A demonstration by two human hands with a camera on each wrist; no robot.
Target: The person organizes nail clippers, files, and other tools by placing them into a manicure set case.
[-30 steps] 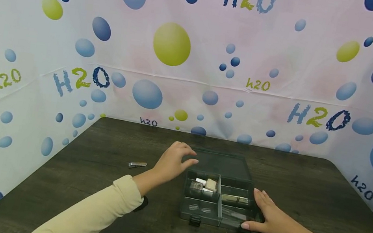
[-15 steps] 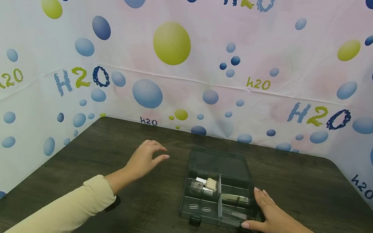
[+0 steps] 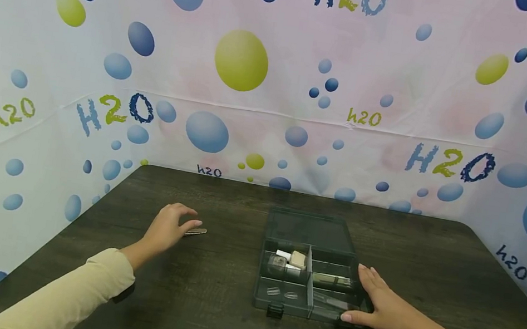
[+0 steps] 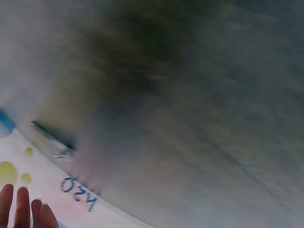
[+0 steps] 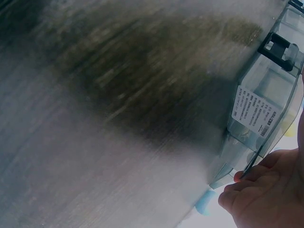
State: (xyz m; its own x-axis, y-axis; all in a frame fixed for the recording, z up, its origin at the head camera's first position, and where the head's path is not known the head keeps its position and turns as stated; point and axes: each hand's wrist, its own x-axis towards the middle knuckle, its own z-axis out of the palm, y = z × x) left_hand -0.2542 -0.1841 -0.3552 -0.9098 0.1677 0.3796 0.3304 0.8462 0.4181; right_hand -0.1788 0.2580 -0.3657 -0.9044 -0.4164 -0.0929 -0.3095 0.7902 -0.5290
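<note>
My left hand [image 3: 167,231] hovers over the left part of the table, thumb and fingers apart, with nothing held. A metal nail clipper [image 3: 196,231] lies on the tabletop by the thumb tip; contact cannot be made out. In the left wrist view that nail clipper [image 4: 51,138] is beyond the fingers [image 4: 22,207]. On the right, my right hand [image 3: 387,307] rests against the side of a smoky clear compartment box [image 3: 269,306], thumb at its front corner and fingers fairly straight. Nail polish bottles [image 3: 298,259] sit in the upper left compartment.
The box's lid [image 3: 307,231] lies open toward the back. Small clear pieces [image 3: 291,295] and a long, flat greyish item [image 3: 331,301] are in the front compartments. A dark wood table [image 3: 217,315] meets a printed white curtain [image 3: 292,106].
My left hand has moved left, away from the box, and come down beside the nail clipper. My right hand and the box have stayed in place.
</note>
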